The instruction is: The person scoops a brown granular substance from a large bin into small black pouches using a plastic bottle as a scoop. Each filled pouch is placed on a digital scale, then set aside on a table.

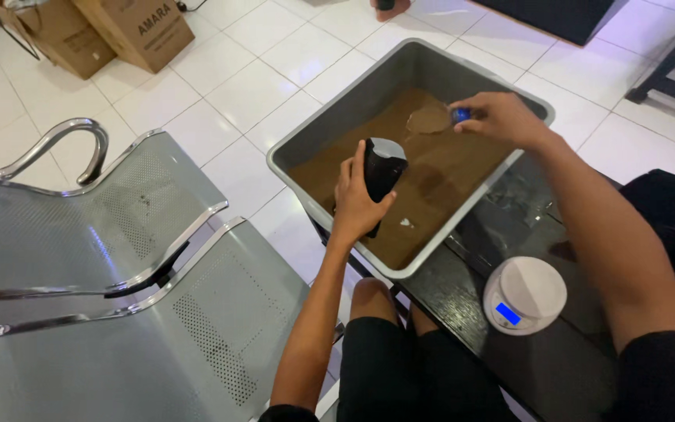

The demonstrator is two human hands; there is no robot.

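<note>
The left hand (355,199) is wrapped around a black bottle (380,176) with a grey top, held upright over the near left part of a grey tub (294,141). The right hand (501,117) pinches a small blue-handled scoop (434,119) heaped with brown powder (431,195), raised above the far right part of the tub. The two hands are well apart, with open powder between them.

The tub is wide and rectangular, its sloping walls bare above the powder at the far end. The powder covers the floor of the tub. The left hand sits just inside the tub's near left rim; the right forearm crosses its right rim.

The tub rests on a dark glossy table (541,359), and its near left corner overhangs the table's edge. On the table, to the near right of the tub and apart from it, stands a round white scale (526,293) with a lit blue display. The person's knees show below the tub's near corner.

Left of the tub, across a strip of white tiled floor (244,86), is a metal bench (119,258) with perforated seats and a curved chrome armrest, close beside the left elbow. Beyond the bench, far left of the tub, stand two cardboard boxes (130,27). Far right of the tub, dark furniture legs (669,66) meet the floor.
</note>
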